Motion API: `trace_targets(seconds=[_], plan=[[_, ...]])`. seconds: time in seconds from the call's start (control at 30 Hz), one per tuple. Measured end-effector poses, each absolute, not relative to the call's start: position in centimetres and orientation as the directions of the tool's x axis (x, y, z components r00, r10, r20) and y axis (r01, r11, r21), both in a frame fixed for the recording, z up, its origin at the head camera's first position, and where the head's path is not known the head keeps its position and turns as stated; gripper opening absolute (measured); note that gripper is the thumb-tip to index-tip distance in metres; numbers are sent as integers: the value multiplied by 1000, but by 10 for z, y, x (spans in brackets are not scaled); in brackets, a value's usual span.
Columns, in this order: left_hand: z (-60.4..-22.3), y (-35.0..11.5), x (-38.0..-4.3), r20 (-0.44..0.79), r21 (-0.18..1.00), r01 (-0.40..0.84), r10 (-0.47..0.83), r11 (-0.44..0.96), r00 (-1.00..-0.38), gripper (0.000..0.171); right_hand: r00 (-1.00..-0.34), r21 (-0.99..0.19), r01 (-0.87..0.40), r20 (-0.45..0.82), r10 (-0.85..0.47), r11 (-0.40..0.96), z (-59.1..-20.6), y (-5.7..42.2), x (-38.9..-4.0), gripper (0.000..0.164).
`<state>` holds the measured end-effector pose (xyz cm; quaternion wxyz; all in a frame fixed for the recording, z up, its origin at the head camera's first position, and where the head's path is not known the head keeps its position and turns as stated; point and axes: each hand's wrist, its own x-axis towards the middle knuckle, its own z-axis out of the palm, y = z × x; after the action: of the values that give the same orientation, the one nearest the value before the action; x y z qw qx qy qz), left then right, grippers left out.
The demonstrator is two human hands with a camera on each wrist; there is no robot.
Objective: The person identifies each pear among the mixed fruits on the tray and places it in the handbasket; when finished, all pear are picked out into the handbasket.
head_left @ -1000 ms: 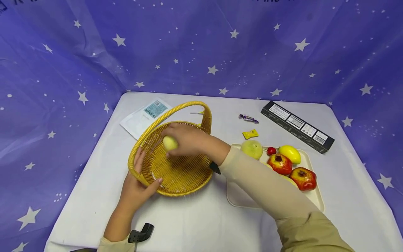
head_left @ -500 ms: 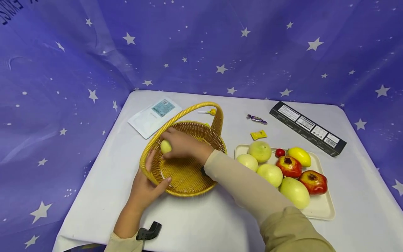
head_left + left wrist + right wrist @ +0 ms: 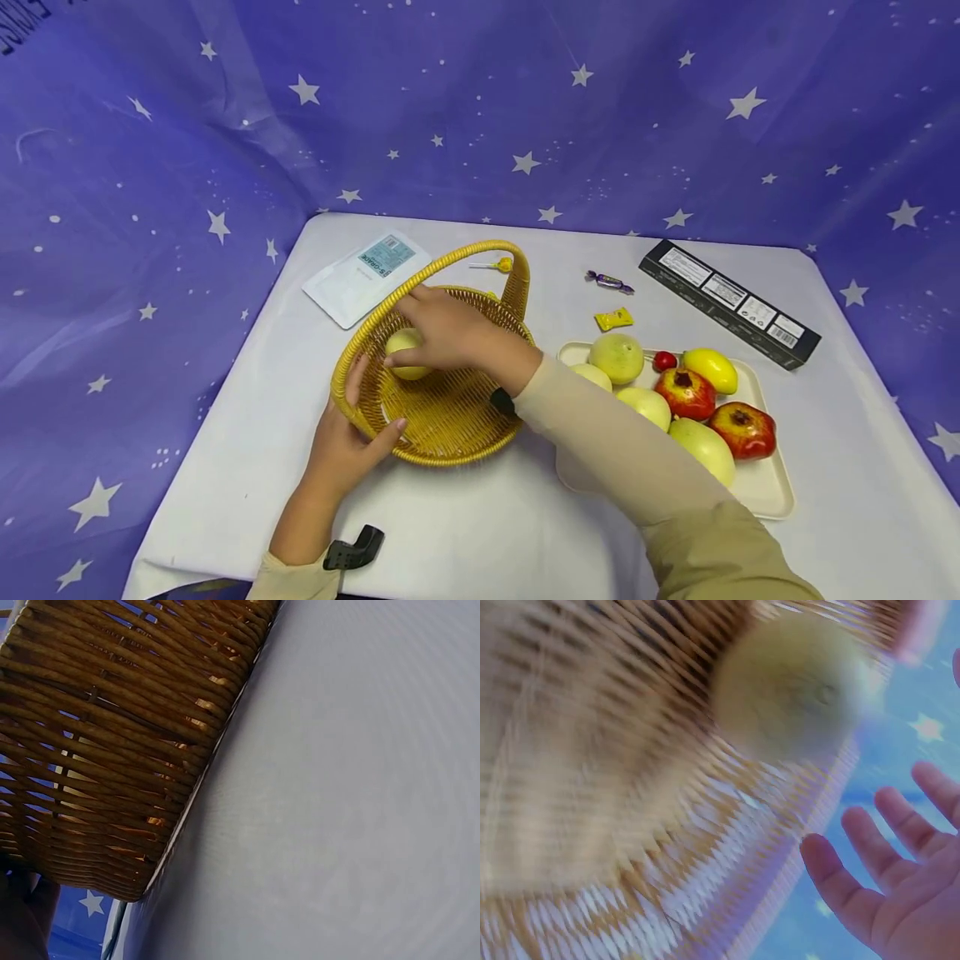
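A yellow wicker basket (image 3: pixel 450 425) with an arched handle stands left of the table's middle. My left hand (image 3: pixel 337 450) grips its near left side, thumb over the rim; in the left wrist view the woven wall (image 3: pixel 112 750) fills the upper left. Inside the basket, toward its left wall, lies a round pale yellow-green fruit (image 3: pixel 405 354). My right hand (image 3: pixel 453 329) is over the basket, just above and right of that fruit. The right wrist view shows this hand's spread fingers (image 3: pixel 840 881) apart from the fruit, with nothing in them.
A cream tray (image 3: pixel 768 492) on the right bears several pale green fruits (image 3: pixel 618 358), two pomegranates (image 3: pixel 742 431), a yellow lemon-like fruit (image 3: pixel 711 371) and a small red fruit (image 3: pixel 663 360). Behind are a black box (image 3: pixel 727 304), wrapped candies (image 3: pixel 613 319), a lollipop (image 3: pixel 502 265) and a white packet (image 3: pixel 360 279).
My right hand has let go of the pale fruit, which now rests in the basket, and has lifted slightly to the right. The left hand has stayed on the basket.
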<state>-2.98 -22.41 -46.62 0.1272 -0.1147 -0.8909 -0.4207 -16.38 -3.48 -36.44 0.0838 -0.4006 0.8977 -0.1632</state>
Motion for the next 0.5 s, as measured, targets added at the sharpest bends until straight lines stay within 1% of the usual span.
trace_targets(seconds=[0.1, 0.23, 0.33, 0.37, 0.43, 0.5], plan=[[-465, -224, -30, 321, 729, 313, 100, 609, -942, 103, -653, -399, -702, 28, -757, 590, -339, -1, -155, 65], [-466, -223, -29, 317, 733, 305, 91, 608, -944, 103, -652, -441, -710, 118, -749, 549, -314, 62, -135, 58], [-466, -223, -28, 317, 738, 300, 82, 605, -945, 103, -697, -469, -684, 192, -691, 559, -307, 117, -113, 54], [-466, -223, -28, 317, 741, 300, 80, 601, -945, 103, -722, -480, -665, 216, -657, 572, -308, 136, -105, 53], [-466, -222, -28, 314, 745, 298, 80, 596, -946, 103, -778, -498, -613, 249, -576, 613, -314, 172, -88, 51], [-465, -222, -28, 313, 745, 297, 80, 597, -946, 103, -831, -520, -552, 272, -486, 652, -328, 205, -70, 51]])
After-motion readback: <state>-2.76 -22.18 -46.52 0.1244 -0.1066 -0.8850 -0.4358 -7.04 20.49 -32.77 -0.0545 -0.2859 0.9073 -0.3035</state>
